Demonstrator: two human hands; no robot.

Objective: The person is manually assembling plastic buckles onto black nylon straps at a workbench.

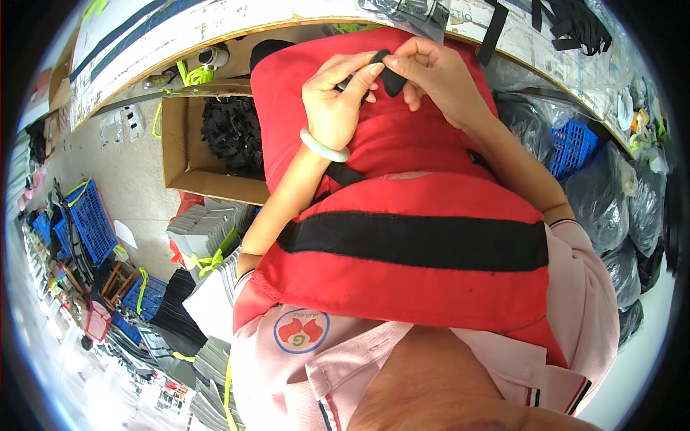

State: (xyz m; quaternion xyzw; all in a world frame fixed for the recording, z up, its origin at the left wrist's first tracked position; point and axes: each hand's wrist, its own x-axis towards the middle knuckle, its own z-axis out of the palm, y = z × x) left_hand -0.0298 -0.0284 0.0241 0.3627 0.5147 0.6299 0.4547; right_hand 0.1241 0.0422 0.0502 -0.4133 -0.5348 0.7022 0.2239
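A short black fabric strip (393, 82) is held up between my hands, above the red apron (424, 136) on my lap. My left hand (336, 100) pinches one end between thumb and fingers, and more black material shows among its curled fingers. The thumb and forefinger of my right hand (440, 77) grip the strip's upper part, with the other fingers bent beside it. A pale bangle (323, 146) circles my left wrist. How far the strip runs inside the left hand is hidden.
A worktable edge (287, 25) runs ahead, with black strips (581, 27) on its right. An open cardboard box (176, 144) of black pieces (231, 133) stands left. Stacked grey sheets (205, 230) lie nearer. Filled plastic bags (596, 201) and a blue basket (573, 147) crowd the right.
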